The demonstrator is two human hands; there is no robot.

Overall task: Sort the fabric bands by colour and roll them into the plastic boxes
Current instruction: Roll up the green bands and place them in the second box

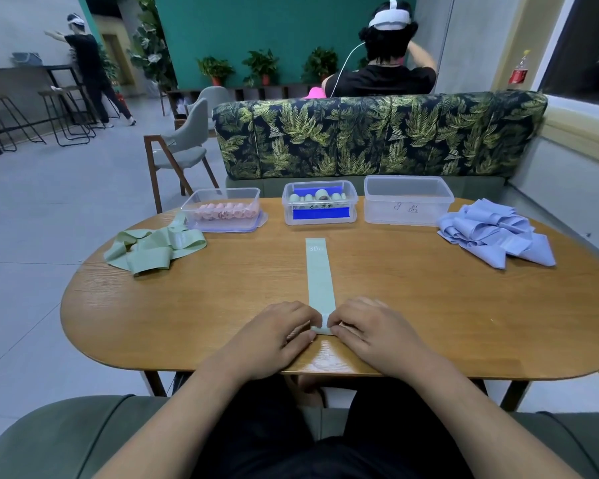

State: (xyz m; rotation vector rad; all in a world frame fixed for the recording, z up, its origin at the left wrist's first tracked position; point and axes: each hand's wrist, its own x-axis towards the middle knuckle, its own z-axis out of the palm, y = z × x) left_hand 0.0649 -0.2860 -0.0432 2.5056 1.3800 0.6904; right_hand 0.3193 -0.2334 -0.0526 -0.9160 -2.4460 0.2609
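To roll well, the left hand (277,335) and right hand (374,331) should make the first turn tight and square, as their curled fingers (301,321) pinch the folded near end of the pale green flat fabric band (319,274), which lies straight along the oval wooden desk (429,299) towards the middle clear plastic box (352,202).

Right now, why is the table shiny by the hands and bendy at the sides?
Head view: light glares white off the table just this side of the band, between the left hand and right hand. Same view: the wide lens bows its rim.
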